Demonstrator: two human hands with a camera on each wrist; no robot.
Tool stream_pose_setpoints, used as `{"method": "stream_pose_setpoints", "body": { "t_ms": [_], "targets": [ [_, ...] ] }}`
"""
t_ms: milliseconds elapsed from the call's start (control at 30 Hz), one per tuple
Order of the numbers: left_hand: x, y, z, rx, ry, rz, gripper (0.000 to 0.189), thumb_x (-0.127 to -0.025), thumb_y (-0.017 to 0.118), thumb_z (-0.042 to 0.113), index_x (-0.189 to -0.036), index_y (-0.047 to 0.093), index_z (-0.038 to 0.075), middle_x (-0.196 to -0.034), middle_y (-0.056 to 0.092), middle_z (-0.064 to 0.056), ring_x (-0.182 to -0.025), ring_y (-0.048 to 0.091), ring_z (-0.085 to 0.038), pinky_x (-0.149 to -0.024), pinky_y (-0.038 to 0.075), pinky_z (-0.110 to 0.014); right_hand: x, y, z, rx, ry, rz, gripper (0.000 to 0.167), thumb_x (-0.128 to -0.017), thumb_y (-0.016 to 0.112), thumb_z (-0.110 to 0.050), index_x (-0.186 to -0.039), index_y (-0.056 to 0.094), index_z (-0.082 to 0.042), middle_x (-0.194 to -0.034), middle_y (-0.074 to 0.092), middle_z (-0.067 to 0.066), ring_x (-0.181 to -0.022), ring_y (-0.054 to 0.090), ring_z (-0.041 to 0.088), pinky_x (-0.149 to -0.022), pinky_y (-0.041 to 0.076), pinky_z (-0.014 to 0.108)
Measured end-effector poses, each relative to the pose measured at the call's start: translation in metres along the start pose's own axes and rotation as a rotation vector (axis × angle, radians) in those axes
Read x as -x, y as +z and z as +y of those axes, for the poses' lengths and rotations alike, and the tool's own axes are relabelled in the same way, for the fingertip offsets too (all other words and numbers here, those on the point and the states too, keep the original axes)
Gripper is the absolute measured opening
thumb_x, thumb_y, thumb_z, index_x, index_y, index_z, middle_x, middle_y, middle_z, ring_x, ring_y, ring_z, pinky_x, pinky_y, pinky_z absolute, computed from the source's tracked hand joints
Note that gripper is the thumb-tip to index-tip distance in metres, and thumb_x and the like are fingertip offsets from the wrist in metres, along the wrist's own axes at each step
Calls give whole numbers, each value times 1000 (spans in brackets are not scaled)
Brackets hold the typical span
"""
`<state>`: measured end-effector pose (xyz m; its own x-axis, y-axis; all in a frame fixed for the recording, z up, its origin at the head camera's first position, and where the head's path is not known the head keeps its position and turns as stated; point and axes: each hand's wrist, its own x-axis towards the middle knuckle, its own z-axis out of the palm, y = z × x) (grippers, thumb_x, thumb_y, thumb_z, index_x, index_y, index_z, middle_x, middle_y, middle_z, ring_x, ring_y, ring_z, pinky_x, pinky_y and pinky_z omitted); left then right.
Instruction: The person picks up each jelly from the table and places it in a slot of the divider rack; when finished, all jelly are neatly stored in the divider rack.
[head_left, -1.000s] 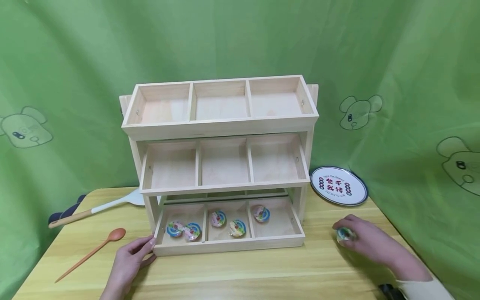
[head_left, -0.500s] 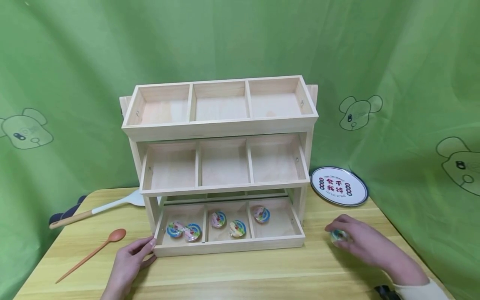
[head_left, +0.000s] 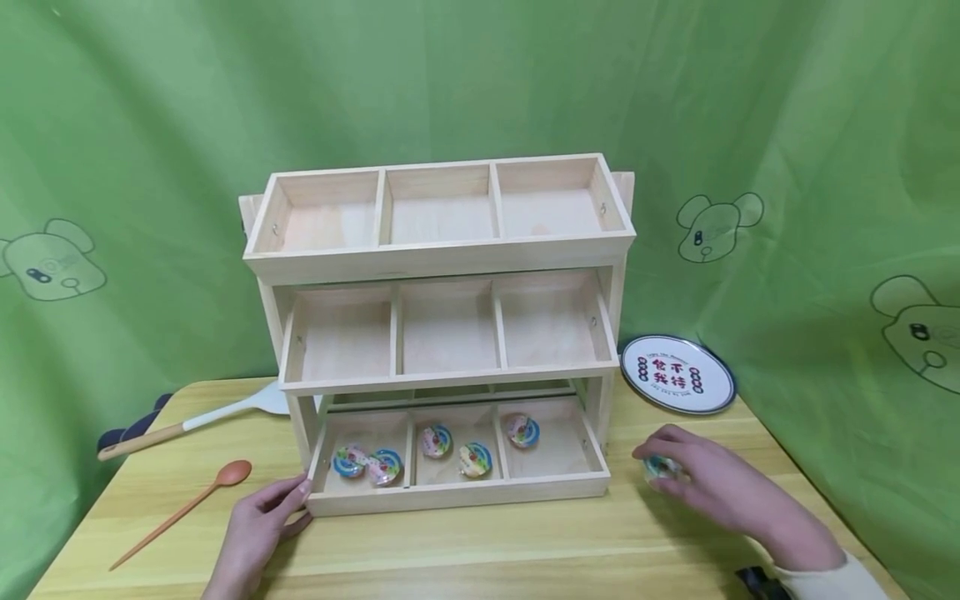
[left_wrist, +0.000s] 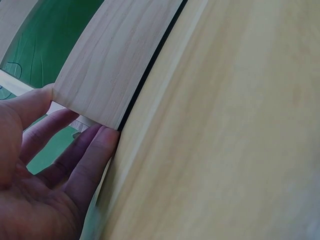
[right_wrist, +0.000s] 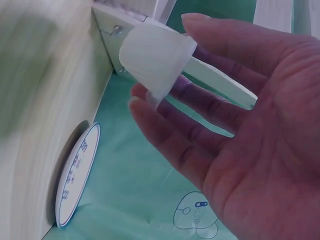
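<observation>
My left hand [head_left: 255,529] holds the left front corner of the bottom wooden tray [head_left: 457,497] of a three-tier rack. In the left wrist view the thumb lies at the tray's upper edge and the fingertips [left_wrist: 107,136] at its lower edge. My right hand [head_left: 708,483] pinches a small jelly cup [right_wrist: 155,57] by its rim, to the right of the rack. Its whitish cup body shows in the right wrist view, its coloured lid in the head view. Several more jelly cups, such as a yellowish one [head_left: 476,460], lie in the bottom tray's three compartments.
Above are the middle tray [head_left: 450,379] and top tray [head_left: 442,257], each with three compartments. A white plate [head_left: 677,403] lies behind my right hand. At the left lie an orange spoon [head_left: 234,473] and a white spatula [head_left: 225,411]. A green curtain [head_left: 435,75] surrounds the table.
My right hand has moved left toward the rack, carrying the jelly cup. My left hand has stayed at the tray's corner.
</observation>
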<state>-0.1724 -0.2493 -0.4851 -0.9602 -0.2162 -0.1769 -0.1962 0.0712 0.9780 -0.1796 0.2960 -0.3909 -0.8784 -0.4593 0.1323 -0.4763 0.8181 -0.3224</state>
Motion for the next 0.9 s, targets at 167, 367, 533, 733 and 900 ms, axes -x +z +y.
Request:
{"method": "stream_pose_setpoints", "body": {
  "t_ms": [167, 367, 533, 733, 900],
  "targets": [
    [0, 0, 1, 7, 5, 2, 45, -97, 65, 16, -131, 54, -11, -132, 54, -24, -97, 64, -15, -86, 59, -31, -5, 0, -8, -19, -27, 3, 33, -84, 77, -15, -117, 68, -14, -113, 61, -5, -98, 61, 18, -84, 59, 42],
    [1, 1, 1, 9, 12, 3, 44, -98, 64, 15, -131, 54, -12, -130, 55, -24, -96, 64, -14, -86, 59, -32, -13, -1, -18, -34, -25, -5, 34, -85, 76, -17, -118, 69, -14, -113, 61, -6, -99, 61, 17, -85, 58, 42],
    [1, 1, 2, 13, 20, 3, 44, -97, 65, 15, -130, 55, -12, -129, 55, -24, -95, 64, -13, -85, 59, -32, -20, -2, -27, -26, -66, 1, 32, -86, 76, -15, -117, 69, -16, -114, 60, -6, -99, 61, 15, -84, 58, 40],
    [1, 1, 2, 1, 25, 0, 44, -97, 65, 15, -130, 55, -12, -131, 55, -25, -95, 64, -12, -86, 59, -31, -31, 3, -37, -33, -87, 18, 33, -85, 77, -15, -117, 69, -15, -115, 61, -3, -102, 61, 19, -87, 58, 43],
    [1, 1, 2, -9, 24, -1, 43, -97, 65, 15, -130, 55, -12, -131, 55, -25, -96, 64, -13, -86, 59, -31, -42, 11, -45, -40, -93, 9, 35, -84, 78, -18, -117, 69, -10, -116, 62, 0, -104, 60, 21, -90, 57, 44]
  ]
}}
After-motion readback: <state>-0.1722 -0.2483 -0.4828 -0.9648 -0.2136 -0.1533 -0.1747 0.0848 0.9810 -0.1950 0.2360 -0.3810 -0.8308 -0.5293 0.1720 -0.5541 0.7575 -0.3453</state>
